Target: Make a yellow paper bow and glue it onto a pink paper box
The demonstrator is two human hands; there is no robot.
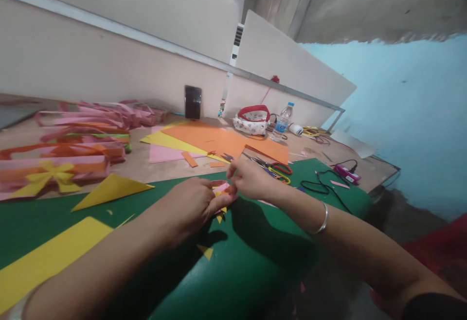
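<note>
My left hand (195, 201) grips a small folded piece of pink, orange and yellow paper (220, 194) over the green mat (255, 261). The thumb presses along its near side. Right beside it, my right hand (246, 179) is closed with its fingers curled together at the paper's edge; what lies between the fingertips is hidden. Yellow paper scraps lie just below the hands, one of them a small triangle (206, 252). Beyond my right hand are scissors with red handles (280, 168), a yellow-handled pair (283, 176) partly covered.
Pink and orange paper crafts (91, 152), one with a yellow bow, lie at the left. Yellow sheets (62, 247) are nearer. Behind are orange sheets (204, 137), a phone (193, 102), a pouch (251, 120) and a bottle (282, 123). A purple device (346, 174) with black cable lies right.
</note>
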